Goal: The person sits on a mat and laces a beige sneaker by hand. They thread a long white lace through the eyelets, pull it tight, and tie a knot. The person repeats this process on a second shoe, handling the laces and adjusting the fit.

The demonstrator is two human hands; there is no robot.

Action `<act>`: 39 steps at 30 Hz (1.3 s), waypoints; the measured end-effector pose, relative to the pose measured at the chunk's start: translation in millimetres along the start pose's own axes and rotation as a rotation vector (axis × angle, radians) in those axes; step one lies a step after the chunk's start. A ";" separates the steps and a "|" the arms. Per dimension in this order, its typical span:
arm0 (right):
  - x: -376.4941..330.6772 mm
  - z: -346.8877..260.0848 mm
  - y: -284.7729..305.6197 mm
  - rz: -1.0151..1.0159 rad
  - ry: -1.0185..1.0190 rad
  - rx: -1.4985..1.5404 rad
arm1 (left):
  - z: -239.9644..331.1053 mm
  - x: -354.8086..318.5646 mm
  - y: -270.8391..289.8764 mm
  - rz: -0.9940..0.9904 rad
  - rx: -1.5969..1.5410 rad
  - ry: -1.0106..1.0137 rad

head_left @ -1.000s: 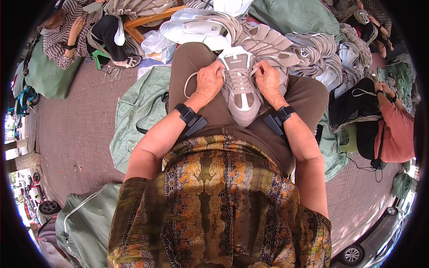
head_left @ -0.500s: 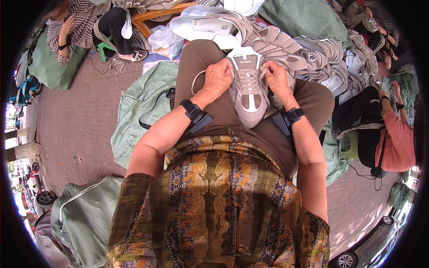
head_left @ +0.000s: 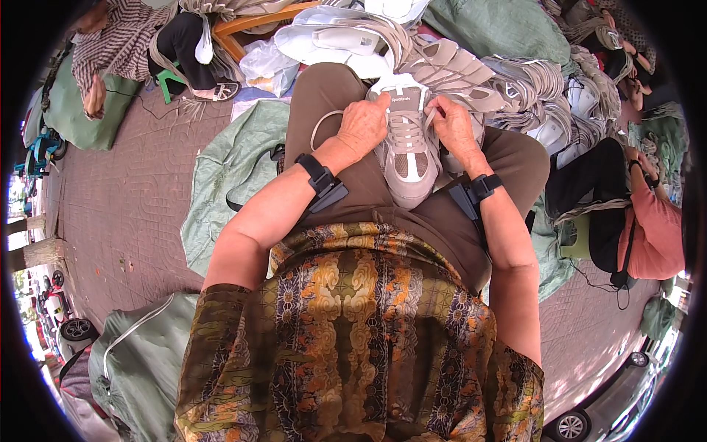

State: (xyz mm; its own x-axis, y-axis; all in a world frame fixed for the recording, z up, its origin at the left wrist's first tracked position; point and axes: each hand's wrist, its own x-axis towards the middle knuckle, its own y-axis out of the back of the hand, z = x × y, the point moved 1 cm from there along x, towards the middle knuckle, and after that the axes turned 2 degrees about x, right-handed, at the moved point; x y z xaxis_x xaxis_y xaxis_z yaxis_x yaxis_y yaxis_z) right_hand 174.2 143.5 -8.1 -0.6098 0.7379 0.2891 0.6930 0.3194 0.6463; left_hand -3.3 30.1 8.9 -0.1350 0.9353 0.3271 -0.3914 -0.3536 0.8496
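Observation:
A beige-grey sneaker [head_left: 406, 163] with white trim lies between my thighs, its toe pointing toward me. Flat beige laces [head_left: 403, 131] cross its tongue. My left hand [head_left: 364, 127] is closed at the upper left eyelet edge, thumb beside the tongue; a loop of shoelace [head_left: 317, 131] bows out to its left. What sits between those fingertips is partly hidden. On the opposite side, my right hand [head_left: 451, 127] pinches a lace end near the top right eyelets. Behind that hand, part of another shoe [head_left: 475, 127] shows.
Beyond my knees lies a heap of beige and white shoe uppers [head_left: 449, 70]. Green sheeting [head_left: 228, 191] spreads at my left; a green sack [head_left: 147, 361] sits lower left. People sit nearby at left and right, one on a green stool [head_left: 171, 81]. A parked car [head_left: 604, 412] stands lower right.
My left hand has moved slightly up and right, its thumb now over the edge beside the tongue. My right hand has barely moved. The seated person at far left has lowered a hand.

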 end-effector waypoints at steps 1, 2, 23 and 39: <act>0.6 0.9 1.0 -0.015 -0.006 0.000 | 1.5 1.3 0.7 -0.006 -0.011 0.020; 2.1 1.7 1.6 -0.043 -0.017 0.003 | 2.7 2.9 1.6 -0.012 -0.022 0.040; 57.0 -38.5 27.5 -0.565 0.686 -0.668 | -27.6 57.3 33.6 -0.506 0.144 -0.548; 69.4 -54.0 20.9 -0.857 0.690 -0.798 | -22.8 64.2 23.1 -0.615 0.168 -0.615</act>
State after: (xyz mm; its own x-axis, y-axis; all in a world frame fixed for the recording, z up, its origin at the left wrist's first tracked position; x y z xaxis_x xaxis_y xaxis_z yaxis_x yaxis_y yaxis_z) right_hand 125.6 169.3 63.6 -0.9630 -0.0370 -0.2668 -0.2634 -0.0783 0.9615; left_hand -41.7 82.3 40.0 0.5875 0.8048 -0.0846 -0.0877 0.1673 0.9820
